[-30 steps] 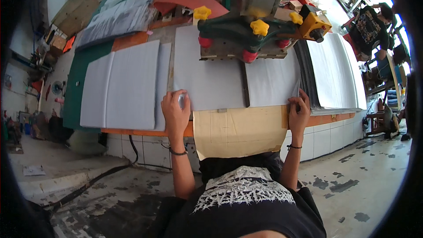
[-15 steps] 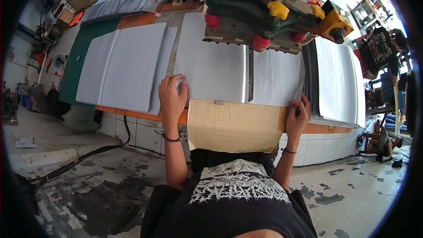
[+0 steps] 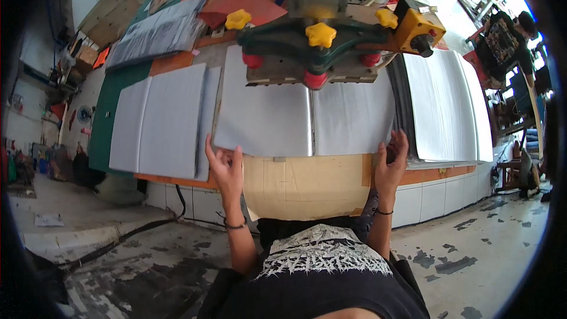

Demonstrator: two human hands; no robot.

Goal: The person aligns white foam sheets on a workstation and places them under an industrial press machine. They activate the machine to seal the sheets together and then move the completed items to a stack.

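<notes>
A wide white cover-like sheet (image 3: 266,118) with a shiny fold line down its middle lies flat, its far part hidden under the press head. At its near left corner my left hand (image 3: 226,168) has thumb and fingers spread, holding nothing. My right hand (image 3: 393,162) is at the near right corner, fingers apart and curved, palm facing inward; whether a fingertip touches the sheet, I cannot tell. Between my hands, a cream card sheet (image 3: 307,186) with pencil lines hangs over the table's front edge. Above stands the press head (image 3: 331,47), dark green with yellow knobs and red feet.
On the left lies a stack of folded white sheets (image 3: 171,124); on the right, a thicker stack (image 3: 446,112). Plastic-wrapped sheets (image 3: 156,32) are at the far left. A yellow switch box (image 3: 418,26) juts from the press. Other people are at the far left and right.
My fingers have opened from their pinches at the sheet's two near corners. The press head and table appear shifted in view as my head moved.
</notes>
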